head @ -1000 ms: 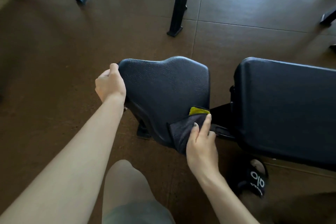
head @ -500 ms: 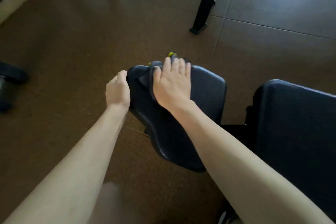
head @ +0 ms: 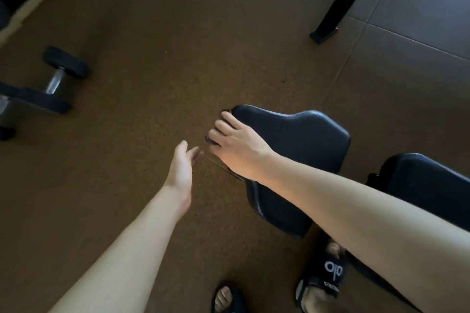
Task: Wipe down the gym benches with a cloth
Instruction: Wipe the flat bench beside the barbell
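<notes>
The black padded seat [head: 300, 145] of a gym bench sits at centre right, with the longer back pad [head: 427, 185] beside it on the right. My right hand [head: 236, 147] presses flat on the seat's left edge, over a dark cloth [head: 210, 140] that shows only as a sliver under the fingertips. My left hand [head: 181, 168] hovers just left of the seat, off the pad, fingers apart and holding nothing.
A dumbbell [head: 54, 81] lies on the brown floor at the left. The black leg of another bench [head: 333, 15] stands at the upper right. My feet in black slides [head: 323, 279] are at the bottom, near the seat.
My left hand has let go of the seat's left edge and now hangs open beside it. My right hand slid the cloth from the seat's far end down to its left edge.
</notes>
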`<state>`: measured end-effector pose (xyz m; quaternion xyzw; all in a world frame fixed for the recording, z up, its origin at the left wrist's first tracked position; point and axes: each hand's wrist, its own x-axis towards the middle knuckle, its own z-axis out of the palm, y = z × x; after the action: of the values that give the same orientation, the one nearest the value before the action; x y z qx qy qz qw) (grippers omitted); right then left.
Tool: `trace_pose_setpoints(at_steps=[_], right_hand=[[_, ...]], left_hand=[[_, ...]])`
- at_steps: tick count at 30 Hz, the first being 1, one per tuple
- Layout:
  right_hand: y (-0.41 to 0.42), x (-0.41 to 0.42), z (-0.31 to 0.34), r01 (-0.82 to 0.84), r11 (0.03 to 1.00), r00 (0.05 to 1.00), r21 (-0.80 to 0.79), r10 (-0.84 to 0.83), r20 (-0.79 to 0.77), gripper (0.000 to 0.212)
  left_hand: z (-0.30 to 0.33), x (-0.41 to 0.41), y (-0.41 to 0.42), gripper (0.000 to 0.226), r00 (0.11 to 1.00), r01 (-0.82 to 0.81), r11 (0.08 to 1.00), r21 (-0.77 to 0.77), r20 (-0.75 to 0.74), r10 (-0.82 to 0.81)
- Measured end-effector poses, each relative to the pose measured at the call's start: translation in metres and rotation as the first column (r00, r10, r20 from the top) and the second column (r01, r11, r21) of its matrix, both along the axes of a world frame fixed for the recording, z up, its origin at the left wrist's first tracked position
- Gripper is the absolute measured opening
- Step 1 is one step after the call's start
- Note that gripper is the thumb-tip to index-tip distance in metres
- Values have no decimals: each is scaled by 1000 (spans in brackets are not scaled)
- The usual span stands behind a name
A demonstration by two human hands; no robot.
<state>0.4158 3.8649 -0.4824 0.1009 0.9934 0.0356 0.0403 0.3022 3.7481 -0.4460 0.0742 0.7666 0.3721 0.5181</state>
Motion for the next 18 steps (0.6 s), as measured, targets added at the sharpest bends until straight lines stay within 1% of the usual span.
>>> trace_pose_setpoints(at_steps=[2,3,4,5,6,7,8,9,10,11,12,13,15,16,17,18], right_hand=[[-11,5,7,-112,993,984,25,107,145,34],[-16,8,10,-142,990,968,-7,140,208,34],[-21,12,15,-137,987,953,-78,153,262,33],[-25,16,26,-64,977,948,-202,123,294,32],[-28,19,42,84,926,950,-369,38,311,34],[-32,22,64,272,797,939,-540,-95,332,36],[-33,24,87,438,593,897,-676,-244,368,37],[-33,26,111,536,352,830,-767,-385,403,36],[-30,27,135,561,122,745,-819,-505,435,34],[-25,27,159,532,-70,654,-844,-599,462,33],[-18,28,183,479,-223,570,-849,-656,494,32],[-10,29,207,412,-353,504,-840,-680,533,32],[7,32,254,232,-602,423,-764,-645,637,29],[17,36,277,139,-703,403,-698,-604,688,29],[26,40,301,62,-773,397,-631,-561,726,33],[36,44,322,12,-818,409,-575,-521,749,38]], left_hand=[[23,11,-26,65,999,39,995,-90,-7,-40],[39,16,-34,64,998,67,990,-123,4,-67],[55,20,-38,63,995,102,983,-155,18,-100],[72,23,-40,61,992,127,975,-183,29,-124],[88,25,-39,60,990,142,969,-203,32,-138],[106,27,-36,58,988,158,963,-217,31,-154],[123,28,-30,56,984,178,959,-219,20,-178],[141,30,-23,56,978,203,957,-207,1,-207],[161,32,-14,58,970,236,954,-186,-15,-243],[182,34,-4,60,959,277,948,-158,-23,-284],[203,36,7,64,945,318,939,-128,-31,-324],[223,37,18,67,931,355,929,-109,-47,-361],[262,35,41,79,890,428,898,-102,-124,-438],[281,35,53,85,860,464,879,-110,-179,-477],[301,35,64,90,827,497,859,-123,-233,-512],[320,37,73,94,792,525,840,-137,-282,-541]])
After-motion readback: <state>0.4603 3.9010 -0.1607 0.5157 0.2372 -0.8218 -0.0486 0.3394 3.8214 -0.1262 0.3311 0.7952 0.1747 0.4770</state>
